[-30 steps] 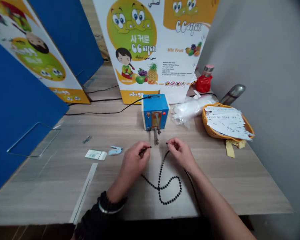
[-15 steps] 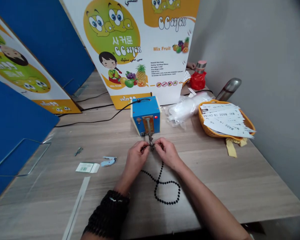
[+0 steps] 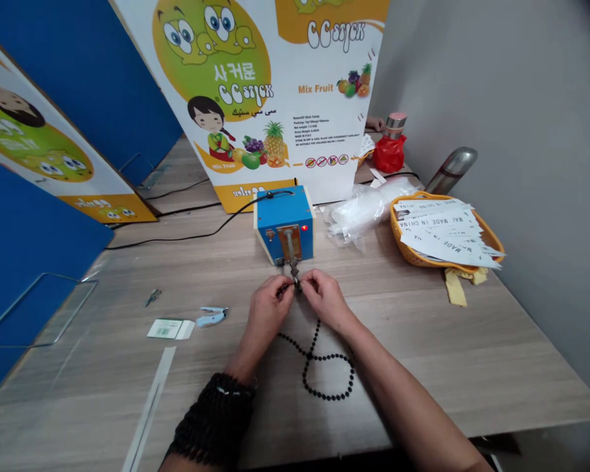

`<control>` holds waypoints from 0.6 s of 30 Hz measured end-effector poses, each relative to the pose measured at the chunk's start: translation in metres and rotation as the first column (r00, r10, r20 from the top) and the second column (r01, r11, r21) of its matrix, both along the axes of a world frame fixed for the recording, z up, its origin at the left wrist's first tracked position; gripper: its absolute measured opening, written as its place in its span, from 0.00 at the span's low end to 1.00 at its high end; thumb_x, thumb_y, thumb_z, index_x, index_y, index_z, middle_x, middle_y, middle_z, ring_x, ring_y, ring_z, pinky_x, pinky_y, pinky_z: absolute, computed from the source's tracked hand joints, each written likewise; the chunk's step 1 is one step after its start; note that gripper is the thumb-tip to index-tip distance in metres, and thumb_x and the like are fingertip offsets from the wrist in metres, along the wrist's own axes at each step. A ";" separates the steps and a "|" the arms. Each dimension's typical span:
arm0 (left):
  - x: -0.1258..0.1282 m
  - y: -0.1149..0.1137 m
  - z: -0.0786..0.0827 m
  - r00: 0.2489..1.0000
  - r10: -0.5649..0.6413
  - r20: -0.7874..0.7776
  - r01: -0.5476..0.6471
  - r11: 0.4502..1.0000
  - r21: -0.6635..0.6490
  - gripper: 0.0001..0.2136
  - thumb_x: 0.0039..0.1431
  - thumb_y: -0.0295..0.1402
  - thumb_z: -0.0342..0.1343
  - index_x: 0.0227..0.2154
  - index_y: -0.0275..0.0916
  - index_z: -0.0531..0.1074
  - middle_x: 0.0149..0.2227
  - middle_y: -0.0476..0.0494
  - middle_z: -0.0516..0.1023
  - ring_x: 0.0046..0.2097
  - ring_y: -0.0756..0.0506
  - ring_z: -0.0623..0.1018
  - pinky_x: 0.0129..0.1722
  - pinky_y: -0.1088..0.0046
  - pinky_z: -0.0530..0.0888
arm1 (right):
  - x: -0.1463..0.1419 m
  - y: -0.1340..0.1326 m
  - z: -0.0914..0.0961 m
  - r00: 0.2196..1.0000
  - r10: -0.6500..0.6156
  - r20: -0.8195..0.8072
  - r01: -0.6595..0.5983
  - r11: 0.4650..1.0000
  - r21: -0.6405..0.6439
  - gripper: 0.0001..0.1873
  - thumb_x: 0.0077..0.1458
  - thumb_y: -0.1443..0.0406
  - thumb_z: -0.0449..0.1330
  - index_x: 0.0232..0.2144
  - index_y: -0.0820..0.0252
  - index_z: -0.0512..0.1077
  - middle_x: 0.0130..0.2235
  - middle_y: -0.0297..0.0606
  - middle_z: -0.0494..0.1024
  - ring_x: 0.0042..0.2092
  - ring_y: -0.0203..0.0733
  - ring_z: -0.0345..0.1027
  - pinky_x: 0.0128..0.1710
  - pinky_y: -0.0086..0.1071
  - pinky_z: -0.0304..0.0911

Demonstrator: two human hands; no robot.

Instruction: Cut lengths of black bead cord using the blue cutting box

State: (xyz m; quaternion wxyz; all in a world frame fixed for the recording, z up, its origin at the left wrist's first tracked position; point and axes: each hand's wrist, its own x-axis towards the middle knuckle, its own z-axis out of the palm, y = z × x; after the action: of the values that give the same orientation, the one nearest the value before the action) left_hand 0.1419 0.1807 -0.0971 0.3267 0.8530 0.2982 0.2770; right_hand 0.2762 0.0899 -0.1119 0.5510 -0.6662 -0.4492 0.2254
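Note:
A string of black beads (image 3: 330,357) lies looped on the table, its upper part running up into my fingers. My left hand (image 3: 271,303) pinches the strand just left of the metal tip of a small blue machine (image 3: 284,223). On the other side of that tip, my right hand (image 3: 325,298) pinches the strand too. The fingertips nearly meet at the tip and hide the bit of strand between them. A red light glows on the machine's front. Several black bead strands (image 3: 214,419) are wrapped round my left forearm.
Left of my hands lie a light-blue stapler (image 3: 211,317), a small staple box (image 3: 170,328), a small metal piece (image 3: 153,297) and a pale strip (image 3: 150,406). An orange basket (image 3: 398,239) of printed paper strips, plastic bags (image 3: 358,213) and a steel flask (image 3: 452,169) stand right. A printed cardboard panel (image 3: 319,144) rises behind.
The hands have barely moved; both keep their pinch at the machine's tip. The whole view has shifted slightly.

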 end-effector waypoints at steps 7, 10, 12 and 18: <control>0.000 -0.001 -0.001 1.000 -0.001 0.003 0.001 1.000 -0.006 0.04 0.60 0.28 0.54 0.34 0.40 0.74 0.32 0.49 0.77 0.35 0.47 0.75 0.37 0.73 0.68 | -0.002 0.000 -0.002 1.000 -0.002 -0.022 0.002 1.000 0.008 0.07 0.60 0.65 0.55 0.33 0.61 0.71 0.30 0.35 0.74 0.32 0.39 0.65 0.33 0.29 0.58; -0.001 -0.002 0.000 1.000 -0.002 0.005 0.002 1.000 -0.012 0.04 0.60 0.28 0.54 0.34 0.39 0.74 0.33 0.48 0.77 0.35 0.47 0.75 0.37 0.73 0.68 | -0.004 -0.001 -0.003 0.999 -0.006 -0.035 0.006 1.000 0.001 0.07 0.60 0.65 0.55 0.32 0.61 0.71 0.31 0.35 0.74 0.32 0.38 0.65 0.33 0.29 0.58; -0.001 -0.004 0.001 1.000 -0.001 0.002 0.002 1.000 -0.028 0.05 0.60 0.28 0.53 0.34 0.39 0.74 0.33 0.48 0.77 0.35 0.47 0.75 0.37 0.73 0.68 | -0.006 -0.003 -0.003 0.999 -0.010 -0.042 0.009 1.000 -0.003 0.07 0.60 0.65 0.55 0.32 0.61 0.71 0.30 0.35 0.74 0.31 0.38 0.65 0.33 0.29 0.58; -0.003 -0.012 0.000 1.000 0.005 -0.003 -0.005 0.999 -0.053 0.05 0.60 0.29 0.53 0.34 0.39 0.74 0.32 0.48 0.76 0.35 0.47 0.75 0.37 0.73 0.68 | -0.011 -0.008 -0.006 0.997 -0.042 -0.070 0.041 0.999 -0.026 0.09 0.60 0.63 0.54 0.32 0.61 0.71 0.30 0.35 0.74 0.32 0.39 0.66 0.33 0.29 0.59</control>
State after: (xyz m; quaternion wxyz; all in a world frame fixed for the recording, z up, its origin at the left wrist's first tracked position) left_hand 0.1389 0.1691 -0.0971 0.3482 0.8437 0.3080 0.2683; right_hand 0.2649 0.0819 -0.1181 0.5628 -0.6738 -0.4126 0.2430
